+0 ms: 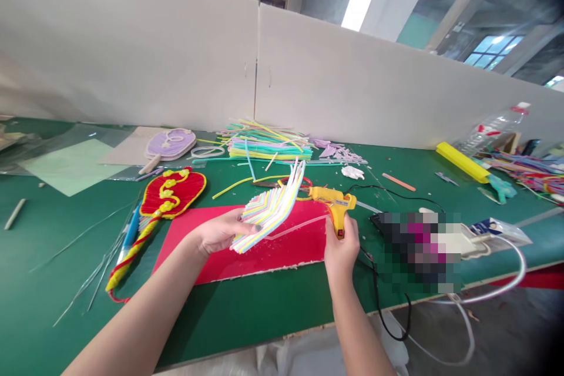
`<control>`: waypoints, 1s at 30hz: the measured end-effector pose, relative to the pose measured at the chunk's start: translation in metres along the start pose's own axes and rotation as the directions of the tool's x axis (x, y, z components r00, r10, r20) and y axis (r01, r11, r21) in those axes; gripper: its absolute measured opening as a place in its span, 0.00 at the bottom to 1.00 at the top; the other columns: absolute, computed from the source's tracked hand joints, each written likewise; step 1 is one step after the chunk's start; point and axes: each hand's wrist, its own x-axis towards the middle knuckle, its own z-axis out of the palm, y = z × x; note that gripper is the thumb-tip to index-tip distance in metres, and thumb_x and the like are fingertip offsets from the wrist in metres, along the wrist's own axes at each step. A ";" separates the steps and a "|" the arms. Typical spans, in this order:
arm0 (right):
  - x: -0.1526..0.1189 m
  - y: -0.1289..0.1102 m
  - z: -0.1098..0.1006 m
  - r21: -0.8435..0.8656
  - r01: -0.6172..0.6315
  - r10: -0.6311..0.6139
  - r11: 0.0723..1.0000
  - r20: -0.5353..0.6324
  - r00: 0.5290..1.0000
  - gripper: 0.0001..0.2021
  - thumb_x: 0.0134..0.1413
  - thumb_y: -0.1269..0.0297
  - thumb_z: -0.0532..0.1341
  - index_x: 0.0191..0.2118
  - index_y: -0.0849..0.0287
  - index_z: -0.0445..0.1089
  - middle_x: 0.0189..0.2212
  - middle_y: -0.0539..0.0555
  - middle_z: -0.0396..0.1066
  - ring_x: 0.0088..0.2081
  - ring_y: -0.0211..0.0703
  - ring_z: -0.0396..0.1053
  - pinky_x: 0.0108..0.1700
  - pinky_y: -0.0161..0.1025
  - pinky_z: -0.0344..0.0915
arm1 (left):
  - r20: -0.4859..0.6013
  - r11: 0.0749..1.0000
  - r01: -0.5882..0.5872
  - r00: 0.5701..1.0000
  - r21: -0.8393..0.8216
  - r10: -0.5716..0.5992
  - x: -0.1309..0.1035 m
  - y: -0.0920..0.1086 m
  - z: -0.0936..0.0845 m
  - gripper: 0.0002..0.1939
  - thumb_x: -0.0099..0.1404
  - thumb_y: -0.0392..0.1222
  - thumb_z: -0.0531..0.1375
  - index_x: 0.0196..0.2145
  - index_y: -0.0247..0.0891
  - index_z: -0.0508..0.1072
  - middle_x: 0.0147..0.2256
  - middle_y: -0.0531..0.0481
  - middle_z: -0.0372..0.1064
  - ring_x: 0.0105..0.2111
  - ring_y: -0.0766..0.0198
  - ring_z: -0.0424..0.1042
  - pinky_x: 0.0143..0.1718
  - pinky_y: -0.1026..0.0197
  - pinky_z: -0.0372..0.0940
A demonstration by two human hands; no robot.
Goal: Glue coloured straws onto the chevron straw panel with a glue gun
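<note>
Within right fingers (351,231): one yellow glue gun (336,201).

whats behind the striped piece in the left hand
The red board and scissors lie partly behind the striped piece; a blade and red handle show either side. What it covers can't be seen.

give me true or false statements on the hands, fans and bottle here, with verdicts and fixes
The right hand holds the yellow glue gun. True.
The left hand holds nothing. False: it holds a striped bundle of strips.
The red-and-yellow fan lies nearer than the purple fan. True.
The purple fan lies on the red board. False: it lies off the red board, farther back.
The clear bottle is at far left. False: it is at far right.
</note>
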 end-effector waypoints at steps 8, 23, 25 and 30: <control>0.001 -0.001 -0.001 0.001 -0.010 0.010 1.000 -0.002 1.000 0.15 0.59 0.59 0.56 0.46 0.63 0.69 0.34 0.57 0.65 0.36 0.46 0.68 0.37 0.42 0.68 | 0.005 1.000 -0.008 1.000 0.030 0.008 -0.001 0.000 0.000 0.29 0.37 0.42 0.75 0.39 0.34 0.77 0.38 0.46 0.76 0.31 0.63 0.71 0.28 0.68 0.63; 0.044 0.013 -0.005 -0.470 -0.053 0.212 0.881 0.292 0.933 0.20 0.52 0.49 0.59 0.43 0.61 0.70 0.34 0.55 0.66 0.33 0.46 0.66 0.30 0.38 0.60 | -0.064 0.864 -0.013 0.997 0.503 0.052 -0.019 0.037 -0.029 0.23 0.52 0.49 0.68 0.45 0.39 0.74 0.45 0.49 0.74 0.42 0.59 0.70 0.42 0.65 0.63; 0.058 0.018 -0.005 -0.502 -0.053 0.233 0.863 0.303 0.924 0.18 0.52 0.50 0.59 0.40 0.60 0.70 0.33 0.55 0.66 0.31 0.45 0.65 0.29 0.38 0.58 | -0.101 0.799 0.048 0.995 0.600 0.017 -0.020 0.046 -0.034 0.23 0.52 0.51 0.68 0.44 0.39 0.75 0.44 0.49 0.74 0.43 0.57 0.70 0.42 0.64 0.64; 0.081 0.036 -0.002 -0.637 -0.002 0.261 0.771 0.314 0.913 0.18 0.51 0.52 0.60 0.41 0.61 0.71 0.34 0.57 0.67 0.35 0.48 0.66 0.31 0.39 0.59 | -0.087 0.627 0.101 0.995 0.773 -0.054 -0.003 0.058 -0.040 0.19 0.50 0.52 0.68 0.37 0.37 0.78 0.36 0.50 0.76 0.38 0.56 0.71 0.36 0.64 0.63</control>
